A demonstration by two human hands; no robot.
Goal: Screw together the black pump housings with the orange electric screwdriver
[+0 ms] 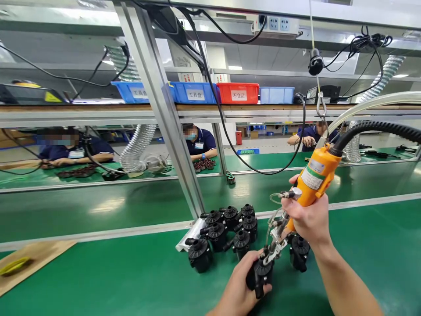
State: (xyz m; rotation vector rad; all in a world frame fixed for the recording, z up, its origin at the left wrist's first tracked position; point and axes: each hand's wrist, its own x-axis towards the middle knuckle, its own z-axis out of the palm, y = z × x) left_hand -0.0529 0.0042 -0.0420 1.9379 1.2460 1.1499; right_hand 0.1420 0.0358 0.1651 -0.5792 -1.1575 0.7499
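My right hand [311,217] is wrapped round an orange electric screwdriver [317,173], which hangs from a hook and cord and tilts down to the left. Its metal tip end meets the top of a black pump housing [263,270]. That housing is gripped by my left hand [241,281], fingers and thumb round its sides, low over the green table. Just behind stand several similar black pump housings [215,235] in a cluster. One more black housing [299,252] sits to the right, partly hidden by my right hand.
A metal post [161,105] rises behind the housings, near a silvery wrapped piece [192,235]. Brown paper with a yellow item [15,266] lies at left. Blue bins [194,93] and a red bin [238,93] line the shelf. Three people sit across the green tables.
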